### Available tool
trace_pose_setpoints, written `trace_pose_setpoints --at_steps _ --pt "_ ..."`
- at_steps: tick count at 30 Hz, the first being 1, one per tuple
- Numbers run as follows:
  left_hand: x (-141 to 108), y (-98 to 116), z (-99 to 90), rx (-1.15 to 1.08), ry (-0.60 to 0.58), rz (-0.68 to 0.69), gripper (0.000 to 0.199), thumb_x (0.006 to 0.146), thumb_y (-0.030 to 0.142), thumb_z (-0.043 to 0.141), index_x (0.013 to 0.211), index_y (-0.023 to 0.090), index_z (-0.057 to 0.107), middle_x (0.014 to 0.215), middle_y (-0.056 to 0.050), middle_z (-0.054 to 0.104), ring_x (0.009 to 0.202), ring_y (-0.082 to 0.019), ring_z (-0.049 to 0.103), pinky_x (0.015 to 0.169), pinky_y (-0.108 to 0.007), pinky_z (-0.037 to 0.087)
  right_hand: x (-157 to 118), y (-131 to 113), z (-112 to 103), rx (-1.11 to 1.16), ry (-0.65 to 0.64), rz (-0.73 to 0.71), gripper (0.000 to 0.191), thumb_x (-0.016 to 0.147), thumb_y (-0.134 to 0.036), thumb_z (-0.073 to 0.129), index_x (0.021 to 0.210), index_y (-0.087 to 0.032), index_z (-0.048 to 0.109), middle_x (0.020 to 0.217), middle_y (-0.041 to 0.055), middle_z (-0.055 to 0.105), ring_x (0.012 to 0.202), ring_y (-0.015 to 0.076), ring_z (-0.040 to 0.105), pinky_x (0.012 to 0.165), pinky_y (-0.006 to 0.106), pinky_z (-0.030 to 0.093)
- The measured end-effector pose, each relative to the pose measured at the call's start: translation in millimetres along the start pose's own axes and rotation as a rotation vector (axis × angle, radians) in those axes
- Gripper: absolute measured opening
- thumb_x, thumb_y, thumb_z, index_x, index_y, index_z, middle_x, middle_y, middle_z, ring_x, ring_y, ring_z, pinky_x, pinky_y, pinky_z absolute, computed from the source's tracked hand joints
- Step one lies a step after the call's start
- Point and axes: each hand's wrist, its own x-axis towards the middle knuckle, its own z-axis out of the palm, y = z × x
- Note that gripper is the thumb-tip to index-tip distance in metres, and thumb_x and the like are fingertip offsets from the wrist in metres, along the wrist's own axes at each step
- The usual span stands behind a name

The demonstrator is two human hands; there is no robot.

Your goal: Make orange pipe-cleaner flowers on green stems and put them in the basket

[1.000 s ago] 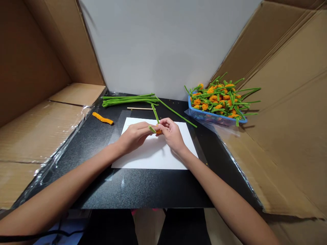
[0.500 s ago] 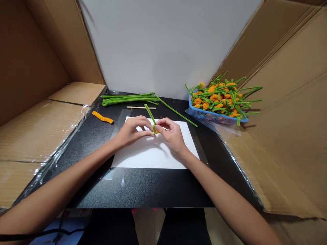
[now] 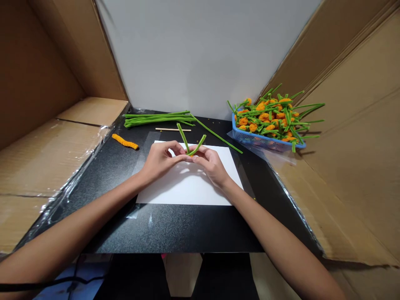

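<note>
Just above a white sheet of paper (image 3: 184,187), my left hand (image 3: 165,159) and my right hand (image 3: 211,163) meet at their fingertips. Between them they pinch a green pipe cleaner (image 3: 183,137) whose two ends rise in a V. A bit of orange shows at its base, mostly covered by my fingers. Both hands are closed, thumbs against fingers. Left of the paper lies an orange twisted pipe cleaner piece (image 3: 125,142). Behind my hands are a bundle of green pipe cleaners (image 3: 156,119), a single green pipe cleaner (image 3: 217,133) and a thin wooden stick (image 3: 173,129).
At the back right stands a blue basket (image 3: 265,141) heaped with orange and green pipe-cleaner pieces, some stems sticking out over its rim. Cardboard panels (image 3: 353,137) flank the black table (image 3: 187,229) on both sides, and a pale wall (image 3: 206,54) closes the back.
The green pipe cleaner has opened from one nearly straight upright line into a V, with one end now leaning right. My fingertips have come closer together around its base.
</note>
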Motion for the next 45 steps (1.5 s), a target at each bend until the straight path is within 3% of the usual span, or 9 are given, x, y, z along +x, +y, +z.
trace_pose_setpoints --at_steps 4,9,13,18,28,35,39,45 --pt "0 -2 -1.1 0.018 0.035 0.039 0.03 0.083 0.046 0.073 0.073 0.018 0.073 0.071 -0.002 0.074 0.06 -0.012 0.064 0.053 -0.021 0.046 0 3 2 0.099 0.007 0.031 0.024 0.081 -0.036 0.072 0.099 -0.02 0.072 0.102 0.0059 0.074 0.095 0.0198 0.069 0.094 0.038 0.052" --pt "-1 -3 -2.3 0.13 0.057 0.208 0.029 0.083 0.044 0.076 0.07 0.018 0.072 0.072 -0.004 0.074 0.063 -0.012 0.062 0.056 -0.023 0.044 1 2 6 0.145 0.012 0.06 0.03 0.081 -0.044 0.076 0.098 -0.02 0.075 0.097 0.0059 0.076 0.091 0.0202 0.071 0.096 0.039 0.053" --pt "-1 -1 -3.1 0.172 0.019 0.271 0.027 0.086 0.045 0.073 0.076 0.019 0.073 0.077 -0.004 0.074 0.068 -0.014 0.062 0.058 -0.025 0.046 1 3 6 0.075 0.059 0.011 0.029 0.081 -0.045 0.076 0.095 -0.02 0.078 0.096 0.0056 0.077 0.093 0.0218 0.071 0.096 0.041 0.054" --pt "-2 -1 -1.1 0.144 -0.038 0.279 0.015 0.09 0.034 0.069 0.088 0.02 0.076 0.084 -0.005 0.075 0.075 -0.015 0.063 0.059 -0.024 0.048 4 8 4 0.036 0.162 -0.044 0.026 0.083 -0.045 0.073 0.088 -0.019 0.078 0.091 0.0057 0.076 0.081 0.0192 0.07 0.09 0.04 0.057" --pt "-13 3 15.2 0.103 0.136 0.046 0.01 0.081 0.029 0.076 0.087 0.021 0.078 0.083 -0.004 0.078 0.075 -0.018 0.069 0.061 -0.029 0.05 0 12 9 -0.203 0.249 -0.16 0.019 0.093 -0.034 0.061 0.097 -0.023 0.076 0.097 0.0057 0.076 0.09 0.0204 0.07 0.087 0.038 0.055" --pt "-16 2 17.5 0.199 0.182 0.139 0.006 0.084 0.025 0.072 0.088 0.022 0.077 0.081 -0.003 0.077 0.072 -0.018 0.065 0.062 -0.031 0.048 0 12 15 -0.098 0.298 -0.141 0.012 0.088 -0.031 0.067 0.092 -0.023 0.074 0.095 0.0053 0.075 0.088 0.0202 0.071 0.087 0.038 0.057" --pt "-18 5 21.0 0.207 0.194 0.162 0.008 0.087 0.026 0.069 0.085 0.02 0.074 0.08 -0.003 0.074 0.072 -0.017 0.064 0.063 -0.03 0.046 -3 10 20 -0.178 0.369 -0.18 0.011 0.089 -0.03 0.066 0.091 -0.022 0.072 0.094 0.0059 0.074 0.087 0.0209 0.07 0.082 0.037 0.057" --pt "-17 14 29.8 -0.14 0.186 -0.172 0.019 0.085 0.036 0.068 0.081 0.018 0.072 0.077 -0.003 0.072 0.068 -0.015 0.061 0.058 -0.026 0.044 -11 1 27 -0.487 0.416 -0.365 0.014 0.095 -0.026 0.057 0.094 -0.024 0.07 0.099 0.0082 0.072 0.092 0.023 0.069 0.079 0.038 0.058"
